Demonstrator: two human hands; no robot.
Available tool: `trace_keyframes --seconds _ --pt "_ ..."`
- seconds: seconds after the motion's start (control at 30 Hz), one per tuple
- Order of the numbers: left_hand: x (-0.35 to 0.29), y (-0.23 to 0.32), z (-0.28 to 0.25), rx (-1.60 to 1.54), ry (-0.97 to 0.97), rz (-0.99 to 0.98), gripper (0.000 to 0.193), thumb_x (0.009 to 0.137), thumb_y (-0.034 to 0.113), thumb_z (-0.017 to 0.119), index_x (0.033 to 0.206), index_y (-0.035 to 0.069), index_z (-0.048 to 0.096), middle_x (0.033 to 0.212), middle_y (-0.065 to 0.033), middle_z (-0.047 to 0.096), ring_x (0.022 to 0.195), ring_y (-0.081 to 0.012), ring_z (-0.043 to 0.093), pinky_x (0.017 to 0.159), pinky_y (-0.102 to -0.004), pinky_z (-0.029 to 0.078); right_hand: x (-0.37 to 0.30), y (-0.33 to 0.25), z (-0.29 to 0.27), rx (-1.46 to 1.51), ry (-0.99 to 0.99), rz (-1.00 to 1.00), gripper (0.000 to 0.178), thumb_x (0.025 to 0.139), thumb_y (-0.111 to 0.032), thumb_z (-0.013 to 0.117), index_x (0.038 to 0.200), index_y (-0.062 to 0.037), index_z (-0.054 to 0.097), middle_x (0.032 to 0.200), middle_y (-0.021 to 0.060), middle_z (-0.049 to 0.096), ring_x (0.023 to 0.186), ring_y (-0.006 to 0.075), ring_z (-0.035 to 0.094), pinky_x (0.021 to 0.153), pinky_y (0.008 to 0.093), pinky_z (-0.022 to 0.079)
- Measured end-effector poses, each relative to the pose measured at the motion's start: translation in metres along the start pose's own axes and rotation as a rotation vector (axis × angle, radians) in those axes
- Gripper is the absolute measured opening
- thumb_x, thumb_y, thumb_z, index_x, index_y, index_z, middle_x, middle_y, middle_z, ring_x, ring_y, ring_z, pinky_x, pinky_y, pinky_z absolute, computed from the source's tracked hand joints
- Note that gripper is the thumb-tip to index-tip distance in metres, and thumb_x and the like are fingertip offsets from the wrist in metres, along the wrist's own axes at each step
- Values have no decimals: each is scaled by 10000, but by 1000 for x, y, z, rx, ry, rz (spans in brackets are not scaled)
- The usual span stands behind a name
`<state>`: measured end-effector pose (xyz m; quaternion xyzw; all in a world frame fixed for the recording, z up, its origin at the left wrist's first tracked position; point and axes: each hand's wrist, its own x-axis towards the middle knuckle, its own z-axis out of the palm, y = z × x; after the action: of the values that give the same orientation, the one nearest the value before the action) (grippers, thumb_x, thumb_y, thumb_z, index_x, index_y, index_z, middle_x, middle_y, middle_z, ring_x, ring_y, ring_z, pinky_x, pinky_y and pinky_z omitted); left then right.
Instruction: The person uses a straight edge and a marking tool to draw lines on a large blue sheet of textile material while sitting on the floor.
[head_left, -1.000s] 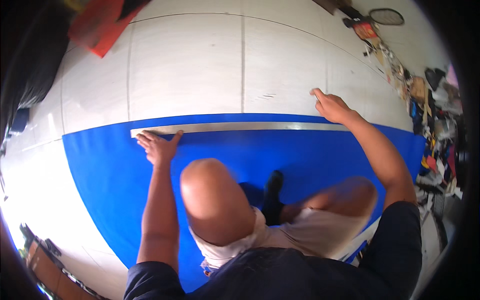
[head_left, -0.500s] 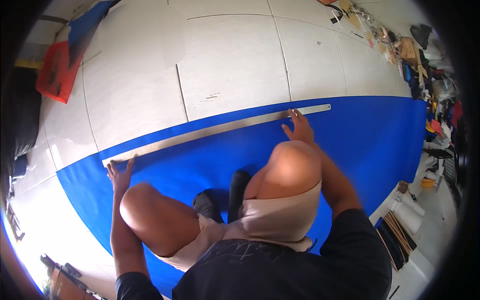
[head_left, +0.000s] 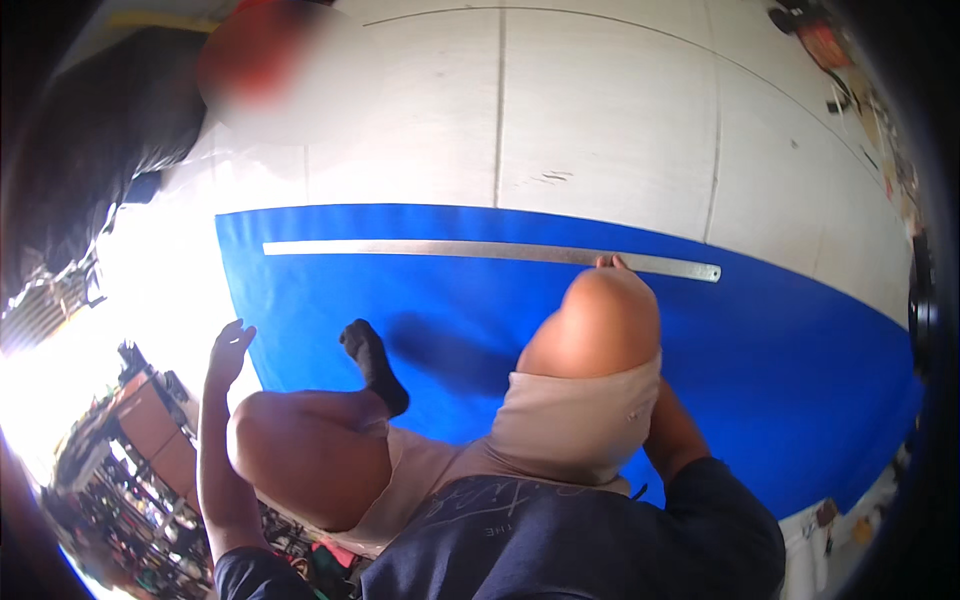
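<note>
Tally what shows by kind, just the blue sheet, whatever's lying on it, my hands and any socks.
Sheet, blue: 1
Ruler: 1
Hands: 2, left hand and right hand, the right mostly hidden by a knee
Sock, black: 1
Total: 5

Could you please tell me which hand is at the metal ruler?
The right hand: its fingers are at the edge of the ruler, while the left hand is apart from it.
</note>
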<state>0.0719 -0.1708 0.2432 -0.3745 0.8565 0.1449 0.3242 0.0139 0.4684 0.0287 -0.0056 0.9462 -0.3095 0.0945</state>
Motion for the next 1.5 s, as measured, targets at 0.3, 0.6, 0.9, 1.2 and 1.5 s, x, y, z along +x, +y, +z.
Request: trace_keyframes --seconds 0.3,0.6,0.9,1.2,1.5 --pt "37 -63 71 157 -76 -2 714 929 504 691 1409 -1 535 1342 -238 619 1250 -353 600 1044 -423 481 47 -46 41 213 -295 -597 246 847 -236 776 1053 -106 740 1059 45 720 1009 279 674 845 370 584" --pt "152 -55 96 126 71 164 893 899 622 650 1486 -14 430 1537 -259 416 1430 -407 393 1169 -465 353 88 -32 4 -161 -101 -459 262 855 -132 752 1104 -82 689 1105 85 657 994 295 660 840 409 559" --pt "224 -38 157 -67 499 95 1010 888 704 573 1548 -16 312 1633 -230 259 1544 -378 162 1245 -525 117 24 -20 23 -419 -84 -206 555 906 -290 726 1370 -27 571 1435 213 495 1304 387 515 1003 413 519" --pt "245 -50 129 -205 559 101 992 872 679 608 1548 9 327 1634 -215 268 1541 -394 169 1239 -565 92 10 -59 42 -287 -245 -134 704 898 -284 742 1463 31 461 1591 280 302 1421 404 413 1037 409 519" --pt "269 -57 154 -330 685 166 937 917 622 586 1555 -5 308 1635 -251 245 1540 -410 161 1245 -543 88 12 -9 27 -484 -247 27 624 917 -330 716 1397 23 533 1423 255 501 1287 406 524 1091 458 419"
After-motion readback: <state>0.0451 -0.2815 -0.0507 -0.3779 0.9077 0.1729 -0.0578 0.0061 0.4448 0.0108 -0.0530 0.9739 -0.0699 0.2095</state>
